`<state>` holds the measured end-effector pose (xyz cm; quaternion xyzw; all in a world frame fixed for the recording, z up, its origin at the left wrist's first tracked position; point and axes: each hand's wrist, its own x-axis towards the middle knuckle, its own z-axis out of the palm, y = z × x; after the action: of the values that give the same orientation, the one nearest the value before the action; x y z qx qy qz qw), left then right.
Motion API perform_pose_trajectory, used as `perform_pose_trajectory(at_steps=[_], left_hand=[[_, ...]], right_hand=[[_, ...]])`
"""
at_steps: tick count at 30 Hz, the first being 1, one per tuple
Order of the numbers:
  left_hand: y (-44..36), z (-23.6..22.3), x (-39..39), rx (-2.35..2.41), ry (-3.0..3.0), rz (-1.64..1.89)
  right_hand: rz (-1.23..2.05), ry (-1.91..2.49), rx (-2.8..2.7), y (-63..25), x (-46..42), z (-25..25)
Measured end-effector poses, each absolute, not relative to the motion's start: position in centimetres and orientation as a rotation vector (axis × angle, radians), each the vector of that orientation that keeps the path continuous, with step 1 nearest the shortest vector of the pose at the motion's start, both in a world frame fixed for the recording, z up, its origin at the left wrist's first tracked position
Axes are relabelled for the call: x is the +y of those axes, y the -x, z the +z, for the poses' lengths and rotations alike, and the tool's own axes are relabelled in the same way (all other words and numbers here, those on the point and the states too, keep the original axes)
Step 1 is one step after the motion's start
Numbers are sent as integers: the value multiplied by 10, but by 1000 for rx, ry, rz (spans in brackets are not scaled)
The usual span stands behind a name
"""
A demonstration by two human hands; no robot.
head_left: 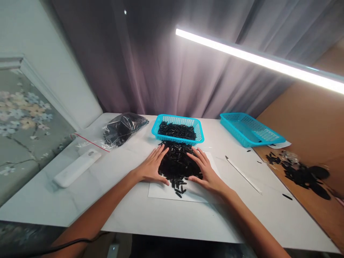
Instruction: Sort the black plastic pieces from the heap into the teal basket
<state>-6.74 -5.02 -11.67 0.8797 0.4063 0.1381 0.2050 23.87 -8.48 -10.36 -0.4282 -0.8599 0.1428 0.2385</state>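
A pile of small, narrow black pieces (177, 163) lies on a white sheet of paper (161, 191). Their exact kind is too small to make out. My left hand (153, 166) rests at the pile's left side with fingers spread, and my right hand (204, 168) mirrors it on the right, fingers also apart. Both touch the pile's edges without gripping anything. A few loose pieces are scattered at the near side, between my thumbs. Right behind the pile stands a blue perforated basket (200, 134) with more of the same black pieces inside.
To the left are a clear zip bag (120, 129) of black material and a white oblong device (77, 168). On the right lie a second blue basket (236, 136), a thin white stick (243, 174) and stray black pieces. More black items (303, 175) sit on a brown surface.
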Motion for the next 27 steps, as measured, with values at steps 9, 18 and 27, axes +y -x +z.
perform_pose_trajectory(at_steps=[9,18,27], left_hand=[[48,-115,-58,1066,-2452,398],[32,-116,-57,1141,-2462,517],[35,-112,-51,1135,-2471,625]], right_hand=[[428,1248,-2428,-229,-89,-122],[363,1282,-2342,-210,-75,-124],[344,1193,-2343,-208,-51,-119]])
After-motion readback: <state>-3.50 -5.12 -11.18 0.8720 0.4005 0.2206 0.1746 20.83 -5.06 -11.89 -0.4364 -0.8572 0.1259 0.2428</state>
